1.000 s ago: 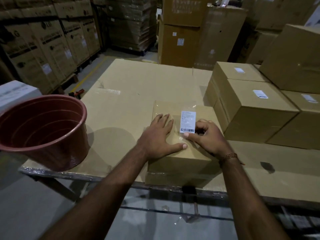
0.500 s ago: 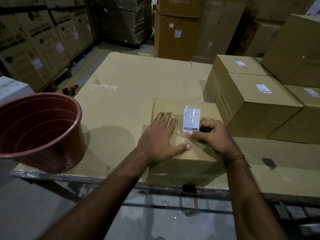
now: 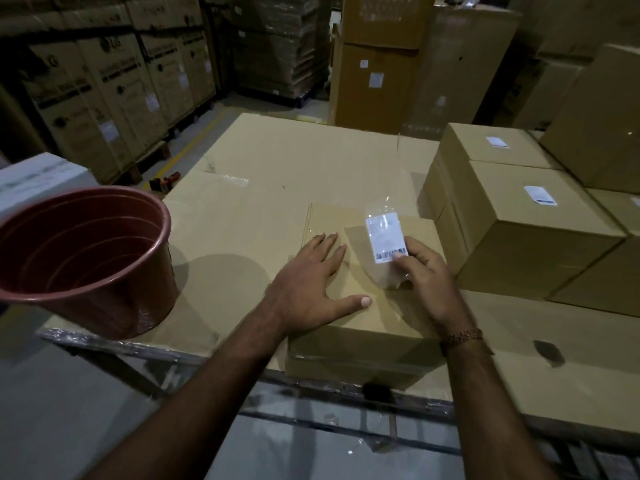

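A small brown cardboard box (image 3: 360, 337) sits at the near edge of a cardboard-covered table (image 3: 277, 161). My left hand (image 3: 311, 282) lies flat on the box top, fingers spread and straight. My right hand (image 3: 424, 271) pinches the lower edge of a white barcode label (image 3: 385, 238) that is stuck to a strip of clear tape. The label is lifted and tilted above the right part of the box top.
A reddish-brown plastic bucket (image 3: 83, 258) stands at the table's left corner. Labelled brown boxes (image 3: 526, 237) are stacked on the right. Tall cartons (image 3: 104, 95) and pallets line the aisle behind. A white box (image 3: 38, 178) lies at far left.
My right hand has raised the label and tape off the box top and tilted it. My left hand has stayed pressed on the box. The camera has shifted slightly.
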The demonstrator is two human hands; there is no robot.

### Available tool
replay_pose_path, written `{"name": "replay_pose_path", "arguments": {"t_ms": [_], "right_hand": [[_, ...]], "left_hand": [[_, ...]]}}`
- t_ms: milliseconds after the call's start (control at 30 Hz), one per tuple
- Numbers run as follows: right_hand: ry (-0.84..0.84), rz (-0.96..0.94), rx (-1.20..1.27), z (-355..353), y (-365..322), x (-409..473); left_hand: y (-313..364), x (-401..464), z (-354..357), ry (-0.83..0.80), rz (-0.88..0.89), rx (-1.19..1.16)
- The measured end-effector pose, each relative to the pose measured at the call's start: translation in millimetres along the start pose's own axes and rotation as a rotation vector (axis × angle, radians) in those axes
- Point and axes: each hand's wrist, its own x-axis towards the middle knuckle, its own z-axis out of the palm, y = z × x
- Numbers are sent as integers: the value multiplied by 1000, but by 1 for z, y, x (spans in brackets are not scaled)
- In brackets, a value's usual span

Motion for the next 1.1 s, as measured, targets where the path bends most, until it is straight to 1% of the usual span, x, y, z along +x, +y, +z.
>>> {"name": "replay_pose_path", "arguments": {"t_ms": [67, 133, 233, 333, 433, 533, 633, 700, 867, 1000, 1100], "right_hand": [[24, 11, -19, 7, -4, 2], [49, 14, -3, 14, -7, 5], [38, -35, 10, 32, -15, 8], [-3, -86, -38, 60, -23, 12], [-48, -85, -69, 92, -32, 16], [-129, -70, -88, 127, -38, 19], [-138, -126, -158, 167, -46, 26], [-116, -149, -172, 198, -53, 28], [-79, -115, -123, 281, -66, 35], [-47, -100, -157, 345, -80, 44], [-93, -57, -112, 386, -85, 48]], "left_hand": [[0, -2, 0, 106, 1, -31], [1, -7, -2, 253, 10, -48], [1, -18, -11, 407, 8, -47], [-14, -37, -26, 458, -35, 0], [-38, -58, -50, 485, -108, 5], [-63, -78, -87, 559, -143, -63], [-89, -99, -131, 625, -160, -14], [-112, -114, -161, 645, -198, 32], [-193, -142, -220, 644, -357, 79], [-266, -159, -242, 617, -478, 89], [-312, -167, -244, 563, -493, 76]]}}
